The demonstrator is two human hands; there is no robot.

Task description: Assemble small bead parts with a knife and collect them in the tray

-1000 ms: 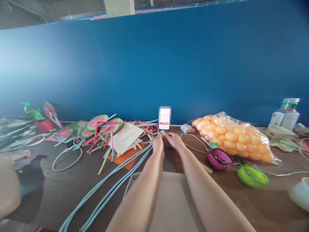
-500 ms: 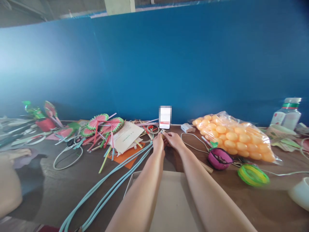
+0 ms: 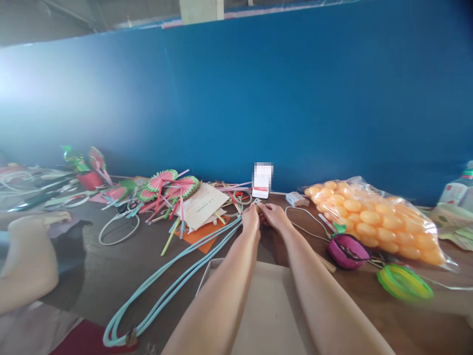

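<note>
1. Head view, and here we are: the left hand [image 3: 251, 219] and the right hand [image 3: 276, 217] meet, fingers curled inward around a small pale piece [image 3: 257, 201] showing at the fingertips. What it is, or which hand has the grip, I cannot tell (knuckles block everything!).
2. Light-blue cords [image 3: 199, 242] run up to the left hand; whether it grasps their ends is hidden.
3. Just beyond both hands stands a small device [image 3: 261, 194], its upper part pixelated.
4. Nearer than the hands, forearms cover much of a beige tray [image 3: 271, 305], cut off below.
5. Right of the right hand: a purple pouch [image 3: 349, 252], then a bag of orange balls [image 3: 380, 222]; farther out, a bottle [image 3: 456, 191] sliced by the frame.
6. Well left of the left hand, another person's arm [image 3: 33, 251], also cropped.
</note>
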